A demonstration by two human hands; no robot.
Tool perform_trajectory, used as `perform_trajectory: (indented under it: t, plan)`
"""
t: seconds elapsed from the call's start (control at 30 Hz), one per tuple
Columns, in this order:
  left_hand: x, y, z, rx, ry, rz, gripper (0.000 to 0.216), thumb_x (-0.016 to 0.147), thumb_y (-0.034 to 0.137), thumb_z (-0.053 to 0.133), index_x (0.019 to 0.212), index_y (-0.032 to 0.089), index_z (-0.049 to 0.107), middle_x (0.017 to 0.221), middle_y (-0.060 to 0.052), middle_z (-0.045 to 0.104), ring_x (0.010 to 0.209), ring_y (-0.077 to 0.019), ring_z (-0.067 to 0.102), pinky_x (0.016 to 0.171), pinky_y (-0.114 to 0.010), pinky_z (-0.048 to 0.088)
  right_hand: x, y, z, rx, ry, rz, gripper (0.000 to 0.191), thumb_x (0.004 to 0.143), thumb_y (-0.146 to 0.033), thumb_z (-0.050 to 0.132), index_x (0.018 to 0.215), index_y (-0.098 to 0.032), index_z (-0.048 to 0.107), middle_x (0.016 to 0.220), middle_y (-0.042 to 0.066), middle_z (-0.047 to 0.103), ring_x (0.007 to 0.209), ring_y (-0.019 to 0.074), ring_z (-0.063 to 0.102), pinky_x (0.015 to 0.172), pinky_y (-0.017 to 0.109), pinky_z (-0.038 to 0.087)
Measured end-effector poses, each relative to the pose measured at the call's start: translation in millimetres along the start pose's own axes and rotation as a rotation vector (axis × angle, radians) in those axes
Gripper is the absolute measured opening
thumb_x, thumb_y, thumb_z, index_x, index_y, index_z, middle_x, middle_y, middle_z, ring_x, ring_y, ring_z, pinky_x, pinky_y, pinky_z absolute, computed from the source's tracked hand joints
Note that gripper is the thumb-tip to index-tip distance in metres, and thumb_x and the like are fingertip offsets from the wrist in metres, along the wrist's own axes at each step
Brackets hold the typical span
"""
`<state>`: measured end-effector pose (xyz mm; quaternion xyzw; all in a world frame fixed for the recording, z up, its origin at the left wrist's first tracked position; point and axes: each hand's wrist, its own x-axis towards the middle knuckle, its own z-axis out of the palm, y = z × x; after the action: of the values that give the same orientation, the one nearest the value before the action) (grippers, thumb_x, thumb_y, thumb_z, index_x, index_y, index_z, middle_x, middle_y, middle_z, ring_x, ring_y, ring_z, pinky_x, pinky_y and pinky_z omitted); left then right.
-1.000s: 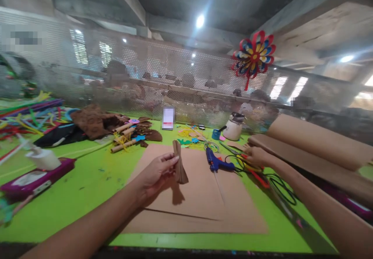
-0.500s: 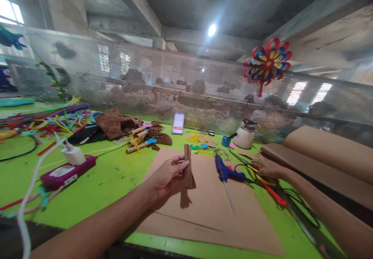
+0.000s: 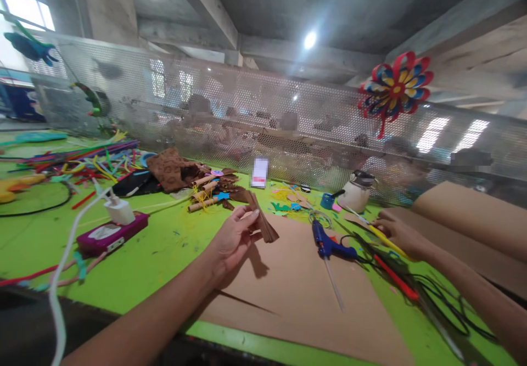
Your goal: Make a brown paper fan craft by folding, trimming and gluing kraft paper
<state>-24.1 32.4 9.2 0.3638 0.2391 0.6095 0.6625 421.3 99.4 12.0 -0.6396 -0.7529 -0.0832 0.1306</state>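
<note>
"Two hands busy over the green table [image 3: 164,248], so what could go sideways from here?"

"Probably the folded brown strip [image 3: 266,227] first. The left hand [image 3: 233,240] only has it in a thumb-and-fingers pinch, so if that loosens, the pleats would likely spring open or slide out."

"And the other side?"

"Snag risk, honestly. The right hand [image 3: 397,234] is out at 3 o'clock from the left, clamped on a yellow-handled tool [image 3: 381,235] whose thin tip points to 10 o'clock. Might be scissors, too blurry to tell. Black cord [image 3: 447,297] loops lie near that arm, around 4 o'clock, so a careless sweep could hook one and drag the blue glue gun [image 3: 323,240]. No telling if the gun's hot."

"Ouch. Where does the strip sit in the grip?"

"Thumb's pressed on it a bit above the middle, no gap showing. Narrow end pokes out at 11 o'clock from the thumb, flared end hangs at 5. It's held above the flat brown sheet [image 3: 296,305], shadow falling below it, so looks clear of the paper."

"Gun touching the strip?"

"Nah, well apart. It's lying at 3 o'clock from the strip, glue stick [image 3: 334,285] running off toward 5."
</note>
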Motion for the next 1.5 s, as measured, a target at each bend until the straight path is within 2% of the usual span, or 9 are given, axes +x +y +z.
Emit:
perform_trajectory:
  t: [0.13,0.23,0.33,0.43,0.57,0.7,1.07,1.2,1.5]
  plan:
    - [2,3,-1,-0.023,0.049,0.035,0.023,0.074,0.016,0.073,0.093,0.015,0.060,0.080,-0.001,0.063,0.066,-0.0096,0.058,0.066,-0.025,0.052,-17,-24,-23,0.139,0.079,-0.101,0.048,0.076,-0.039,0.049,0.116,-0.016,0.061,0.108,0.015,0.068,0.099,0.0318,0.063,0.085,0.040,0.050]
    - [0,7,3,-0.018,0.045,0.057,0.024,0.074,0.017,0.073,0.095,0.016,0.060,0.080,0.000,0.064,0.066,-0.0100,0.059,0.067,-0.026,0.053,-35,-69,-41,0.292,0.206,-0.136,0.059,0.079,-0.039,0.049,0.133,-0.014,0.045,0.130,0.016,0.056,0.116,0.0329,0.054,0.096,0.042,0.044]
    - [-3,12,7,-0.027,0.043,0.079,0.026,0.074,0.019,0.073,0.096,0.018,0.059,0.079,0.001,0.063,0.066,-0.0097,0.059,0.064,-0.025,0.052,-57,-131,-50,0.398,0.195,-0.140,0.051,0.081,-0.035,0.052,0.129,-0.018,0.045,0.124,0.013,0.058,0.112,0.0304,0.055,0.095,0.040,0.043]
    - [-5,17,8,-0.034,0.046,0.096,0.029,0.073,0.020,0.074,0.096,0.019,0.057,0.077,0.003,0.062,0.064,-0.0092,0.059,0.064,-0.025,0.053,-75,-188,-47,0.564,0.039,-0.182,0.046,0.083,-0.040,0.056,0.123,-0.020,0.047,0.114,0.010,0.060,0.101,0.0264,0.059,0.088,0.037,0.048]
    - [-8,22,9,-0.038,0.039,0.126,0.027,0.074,0.020,0.073,0.096,0.020,0.058,0.076,0.003,0.062,0.064,-0.0083,0.058,0.063,-0.023,0.053,-86,-231,-34,0.570,-0.073,-0.201,0.044,0.079,-0.037,0.063,0.117,-0.022,0.049,0.099,0.006,0.061,0.084,0.0222,0.060,0.072,0.033,0.051]
    - [-11,26,12,-0.058,0.057,0.156,0.025,0.074,0.018,0.074,0.094,0.020,0.059,0.075,0.003,0.063,0.065,-0.0079,0.059,0.062,-0.020,0.052,-87,-244,-27,0.520,-0.049,-0.199,0.037,0.076,-0.029,0.066,0.110,-0.022,0.053,0.087,0.003,0.061,0.069,0.0180,0.058,0.063,0.029,0.049]
    - [-13,25,15,-0.017,0.033,0.155,0.025,0.077,0.021,0.071,0.099,0.022,0.058,0.079,0.003,0.063,0.065,-0.0088,0.058,0.062,-0.021,0.051,-95,-252,-11,0.613,-0.063,-0.215,0.033,0.079,-0.025,0.061,0.110,-0.023,0.052,0.090,0.003,0.059,0.074,0.0170,0.057,0.066,0.029,0.048]
    - [-13,24,15,-0.043,0.011,0.152,0.026,0.078,0.019,0.070,0.100,0.024,0.057,0.079,0.004,0.063,0.069,-0.0086,0.059,0.068,-0.022,0.051,-95,-252,-12,0.637,-0.068,-0.225,0.032,0.079,-0.025,0.061,0.110,-0.024,0.053,0.089,0.003,0.059,0.074,0.0164,0.057,0.066,0.027,0.047]
    - [-13,25,16,-0.057,0.006,0.132,0.027,0.077,0.020,0.071,0.101,0.024,0.058,0.079,0.004,0.063,0.068,-0.0097,0.059,0.072,-0.026,0.053,-98,-253,-4,0.655,0.044,-0.199,0.035,0.073,-0.022,0.066,0.106,-0.025,0.055,0.082,0.000,0.060,0.069,0.0163,0.056,0.063,0.027,0.047]
